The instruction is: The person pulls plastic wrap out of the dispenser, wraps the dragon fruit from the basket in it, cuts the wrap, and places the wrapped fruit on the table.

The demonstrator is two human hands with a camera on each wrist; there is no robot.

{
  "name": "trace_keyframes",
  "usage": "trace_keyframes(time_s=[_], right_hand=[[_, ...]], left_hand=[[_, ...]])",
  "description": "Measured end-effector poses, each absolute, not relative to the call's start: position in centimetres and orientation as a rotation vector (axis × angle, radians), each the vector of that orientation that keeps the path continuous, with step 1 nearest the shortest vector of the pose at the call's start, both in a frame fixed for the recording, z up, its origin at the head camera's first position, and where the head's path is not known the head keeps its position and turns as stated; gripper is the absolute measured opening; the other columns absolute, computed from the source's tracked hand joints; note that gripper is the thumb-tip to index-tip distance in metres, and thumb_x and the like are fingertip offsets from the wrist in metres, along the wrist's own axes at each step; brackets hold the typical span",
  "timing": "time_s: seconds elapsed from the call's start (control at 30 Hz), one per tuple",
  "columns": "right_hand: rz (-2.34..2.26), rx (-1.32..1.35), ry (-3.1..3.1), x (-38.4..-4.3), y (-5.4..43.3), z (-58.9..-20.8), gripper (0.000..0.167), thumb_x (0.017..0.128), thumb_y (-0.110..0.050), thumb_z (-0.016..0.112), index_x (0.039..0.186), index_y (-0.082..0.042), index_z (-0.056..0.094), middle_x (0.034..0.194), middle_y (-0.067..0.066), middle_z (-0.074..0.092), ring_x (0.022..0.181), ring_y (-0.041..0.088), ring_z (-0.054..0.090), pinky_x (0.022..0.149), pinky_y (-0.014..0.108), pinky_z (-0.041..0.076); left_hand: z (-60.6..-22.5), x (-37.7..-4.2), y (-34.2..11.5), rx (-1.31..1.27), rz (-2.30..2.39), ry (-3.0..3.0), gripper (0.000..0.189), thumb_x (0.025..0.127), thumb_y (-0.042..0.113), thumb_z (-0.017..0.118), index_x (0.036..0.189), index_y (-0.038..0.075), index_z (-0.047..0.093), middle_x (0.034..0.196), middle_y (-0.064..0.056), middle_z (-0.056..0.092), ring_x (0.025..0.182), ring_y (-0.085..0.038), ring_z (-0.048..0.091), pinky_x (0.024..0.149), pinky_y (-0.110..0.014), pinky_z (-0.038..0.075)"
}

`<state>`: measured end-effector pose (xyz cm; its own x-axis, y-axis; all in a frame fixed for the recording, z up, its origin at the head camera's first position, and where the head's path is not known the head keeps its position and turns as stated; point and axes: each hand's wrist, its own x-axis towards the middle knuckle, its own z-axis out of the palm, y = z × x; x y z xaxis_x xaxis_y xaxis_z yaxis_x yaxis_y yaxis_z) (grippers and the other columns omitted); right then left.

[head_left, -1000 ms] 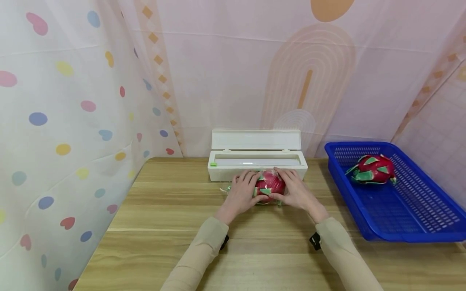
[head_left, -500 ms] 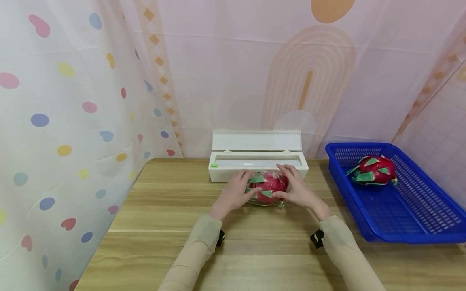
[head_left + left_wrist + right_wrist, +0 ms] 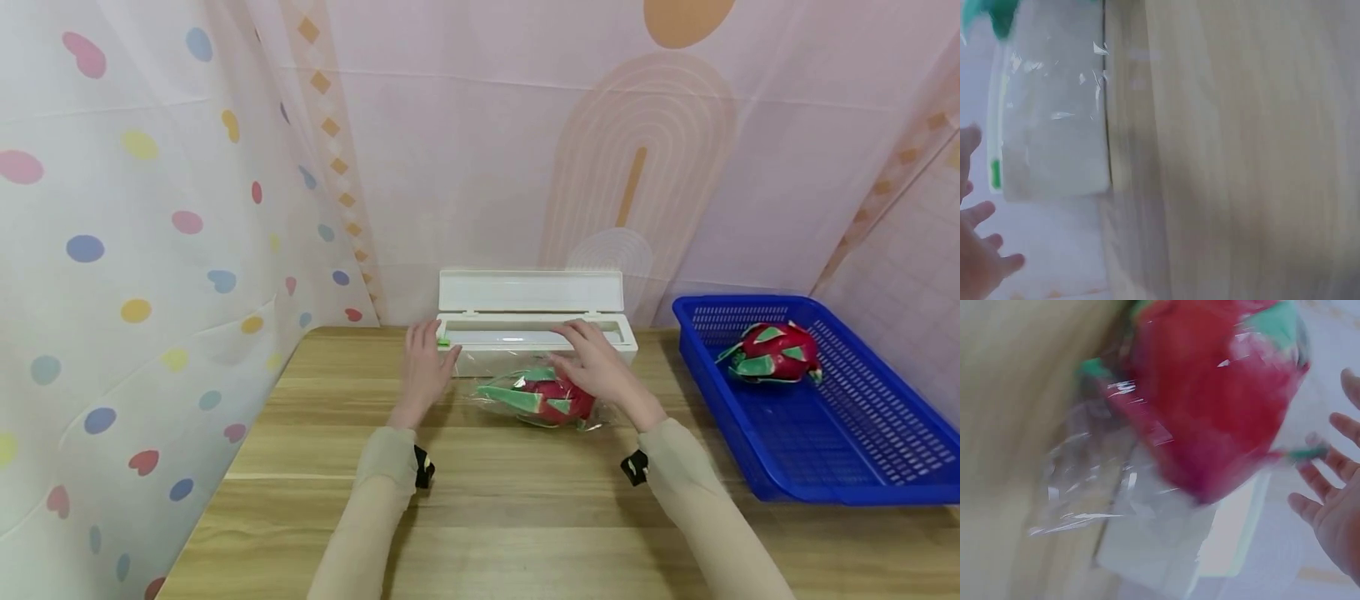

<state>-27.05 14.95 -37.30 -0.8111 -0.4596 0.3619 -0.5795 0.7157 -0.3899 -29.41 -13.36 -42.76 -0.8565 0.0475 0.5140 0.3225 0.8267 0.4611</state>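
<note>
A red dragon fruit with green scales lies in clear plastic film on the wooden table, in front of a white cling film dispenser whose lid stands raised. My left hand is at the dispenser's left end, by its green slider, fingers spread and holding nothing. Contact with the dispenser cannot be made out. My right hand is over the fruit's right side, its fingers extended toward the dispenser. In the right wrist view its fingers are spread beside the blurred fruit, gripping nothing.
A blue plastic basket stands on the right of the table with another dragon fruit in it. Behind the dispenser hangs a patterned curtain. A dotted curtain borders the left side.
Both hands have let go of the wrapped dragon fruit. My left hand has moved left and away to the dispenser's left end; my right hand has shifted slightly up. The film and green scales now show.
</note>
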Motion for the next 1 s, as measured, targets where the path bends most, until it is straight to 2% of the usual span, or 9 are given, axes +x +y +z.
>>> trace_keyframes(time_s=[0.17, 0.33, 0.47, 0.57, 0.73, 1.0], right_hand=[[0.617, 0.866, -2.698, -27.9, 13.2, -36.0, 0.041, 0.096, -0.029, 0.056, 0.129, -0.004, 0.056, 0.126, 0.015, 0.056, 0.119, 0.032, 0.049, 0.098, 0.047, 0.045], [0.551, 0.912, -2.702, -28.8, 11.4, -35.5, 0.037, 0.096, -0.028, 0.056, 0.123, -0.004, 0.06, 0.123, 0.014, 0.059, 0.116, 0.031, 0.053, 0.102, 0.045, 0.043], [0.496, 0.935, -2.708, -29.4, 9.7, -35.2, 0.033, 0.095, -0.026, 0.057, 0.12, -0.006, 0.062, 0.121, 0.012, 0.061, 0.113, 0.03, 0.055, 0.099, 0.043, 0.045], [0.46, 0.947, -2.737, -29.7, 8.3, -35.0, 0.033, 0.095, -0.026, 0.057, 0.121, -0.007, 0.062, 0.122, 0.012, 0.06, 0.113, 0.029, 0.055, 0.099, 0.042, 0.045], [0.354, 0.975, -2.78, -30.3, 5.8, -34.9, 0.033, 0.095, -0.028, 0.057, 0.123, -0.01, 0.061, 0.124, 0.01, 0.06, 0.114, 0.028, 0.056, 0.099, 0.041, 0.046], [0.193, 1.075, -2.826, -31.2, 2.2, -35.7, 0.039, 0.097, -0.028, 0.055, 0.13, -0.009, 0.056, 0.134, 0.01, 0.056, 0.127, 0.028, 0.051, 0.109, 0.041, 0.039]], left_hand=[[-43.0, -29.8, -14.1, -0.162, -0.815, -2.74, 0.069, 0.096, 0.04, 0.051, 0.148, 0.002, 0.025, 0.154, -0.021, 0.027, 0.144, -0.045, 0.015, 0.112, -0.064, 0.019], [-43.1, -29.7, -14.2, -0.11, -0.916, -2.796, 0.072, 0.097, 0.047, 0.044, 0.151, 0.005, 0.019, 0.158, -0.018, 0.018, 0.146, -0.046, 0.005, 0.109, -0.071, 0.013], [-42.9, -29.4, -14.2, -0.089, -0.941, -2.797, 0.07, 0.098, 0.049, 0.041, 0.15, 0.006, 0.023, 0.156, -0.019, 0.024, 0.145, -0.047, 0.008, 0.106, -0.074, 0.012], [-43.0, -29.4, -14.3, -0.074, -0.936, -2.817, 0.067, 0.098, 0.046, 0.043, 0.149, 0.007, 0.024, 0.153, -0.021, 0.029, 0.145, -0.047, 0.01, 0.107, -0.074, 0.012], [-43.5, -29.8, -14.5, -0.051, -0.9, -2.869, 0.065, 0.099, 0.044, 0.04, 0.151, 0.011, 0.02, 0.154, -0.021, 0.029, 0.145, -0.046, 0.01, 0.107, -0.073, 0.013], [-43.4, -29.6, -14.5, -0.031, -0.856, -2.866, 0.062, 0.099, 0.044, 0.041, 0.15, 0.012, 0.025, 0.151, -0.019, 0.035, 0.144, -0.046, 0.015, 0.105, -0.074, 0.019]])
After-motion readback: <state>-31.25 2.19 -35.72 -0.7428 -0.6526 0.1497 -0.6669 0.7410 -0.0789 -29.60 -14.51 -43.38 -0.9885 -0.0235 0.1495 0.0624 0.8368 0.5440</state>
